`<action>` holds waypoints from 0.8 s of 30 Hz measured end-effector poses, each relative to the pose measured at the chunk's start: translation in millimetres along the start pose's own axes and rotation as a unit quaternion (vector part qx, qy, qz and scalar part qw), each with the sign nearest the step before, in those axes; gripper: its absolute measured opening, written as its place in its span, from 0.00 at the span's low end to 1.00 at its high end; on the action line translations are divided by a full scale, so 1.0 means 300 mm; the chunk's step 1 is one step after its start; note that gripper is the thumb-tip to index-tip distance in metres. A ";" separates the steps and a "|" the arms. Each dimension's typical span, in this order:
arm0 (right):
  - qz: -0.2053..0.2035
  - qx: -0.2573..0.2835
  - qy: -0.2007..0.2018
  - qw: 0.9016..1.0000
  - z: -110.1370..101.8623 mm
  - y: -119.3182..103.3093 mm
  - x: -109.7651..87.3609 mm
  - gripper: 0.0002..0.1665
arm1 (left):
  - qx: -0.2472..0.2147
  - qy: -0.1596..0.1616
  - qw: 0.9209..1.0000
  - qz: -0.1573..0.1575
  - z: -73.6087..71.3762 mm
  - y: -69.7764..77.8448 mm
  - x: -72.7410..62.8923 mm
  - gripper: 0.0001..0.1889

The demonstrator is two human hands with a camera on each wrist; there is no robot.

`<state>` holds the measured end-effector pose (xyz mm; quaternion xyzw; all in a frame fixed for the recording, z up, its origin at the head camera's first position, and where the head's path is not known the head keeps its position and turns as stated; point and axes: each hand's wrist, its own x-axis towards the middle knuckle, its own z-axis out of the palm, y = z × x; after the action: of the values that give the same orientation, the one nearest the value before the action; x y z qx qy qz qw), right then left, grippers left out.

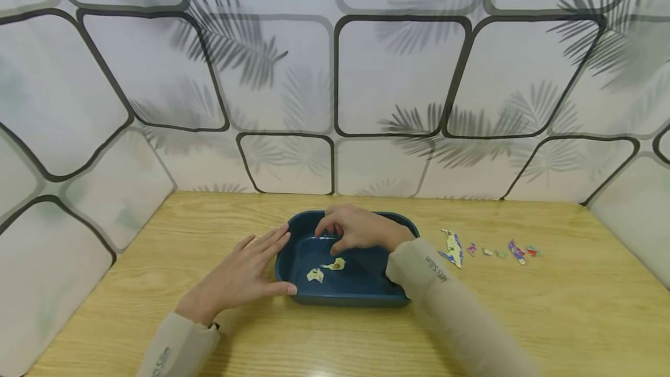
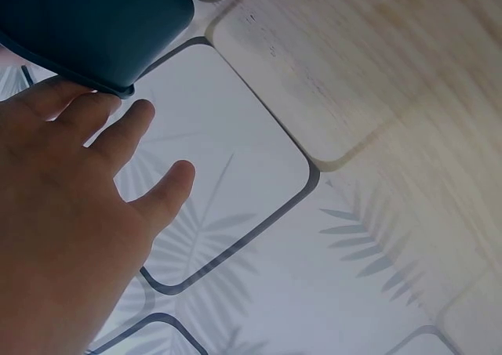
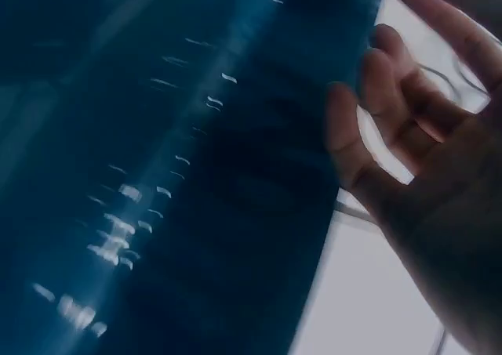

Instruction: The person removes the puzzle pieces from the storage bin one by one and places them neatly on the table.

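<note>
A dark blue rectangular basin (image 1: pixel 356 297) with rounded corners sits on the wooden table. My left hand (image 1: pixel 246 275) rests against its left side, fingers and thumb spread and mostly straight; the left wrist view shows fingertips touching the basin's rim (image 2: pixel 118 87). Over the back of the basin is my right hand (image 1: pixel 361 228), fingers loosely bent, with nothing visible between them in the right wrist view. Two pale yellow cutouts lie inside the basin: a small piece (image 1: pixel 315 275) and a longer piece (image 1: pixel 336 264). White glints (image 3: pixel 118 237) show on the basin's glossy inside; whether it holds water, I cannot tell.
Right of the basin, several small colourful pieces lie in a row: a large pale-and-blue cutout (image 1: pixel 452 248), a pink one (image 1: pixel 471 249), a purple one (image 1: pixel 516 252) and a red-green one (image 1: pixel 533 251) among them. A leaf-patterned wall covering (image 1: pixel 387 162) rises behind the table (image 1: pixel 220 220).
</note>
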<state>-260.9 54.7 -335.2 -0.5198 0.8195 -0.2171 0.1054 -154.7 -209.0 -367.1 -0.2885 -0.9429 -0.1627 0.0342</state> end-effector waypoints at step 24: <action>0.035 -0.047 -0.105 0.993 0.081 -0.018 0.056 0.20 | 0.017 0.005 1.000 0.006 -0.006 0.003 0.001 0.54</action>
<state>-254.3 31.7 -353.2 -0.5151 0.8308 -0.1188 0.1740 -154.5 -208.8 -365.0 -0.2923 -0.9437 -0.1482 0.0444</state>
